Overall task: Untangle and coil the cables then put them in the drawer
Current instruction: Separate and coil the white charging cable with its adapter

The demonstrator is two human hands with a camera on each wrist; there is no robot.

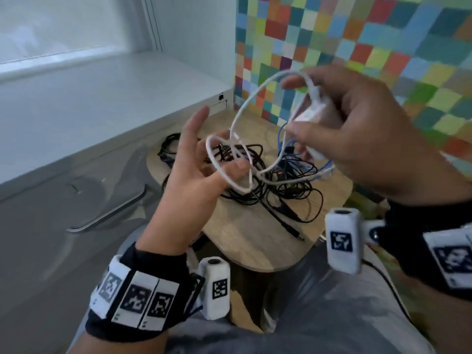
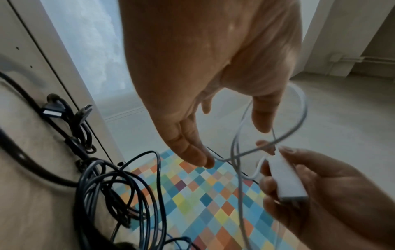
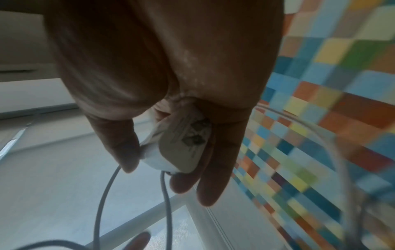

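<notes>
white cable (image 1: 242, 116) adapter gripped by right hand (image 3: 171, 118); left hand (image 1: 201, 172) loose; label visible only wrist-side.

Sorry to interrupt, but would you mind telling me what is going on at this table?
A person is sorting a tangle of cables. The right hand grips a white adapter, and its white cable loops down across the open left hand, both held above the wooden table. The black cables and a blue cable lie in a knotted heap on the table. The drawer on the left is shut, so nothing has been put away yet.
</notes>
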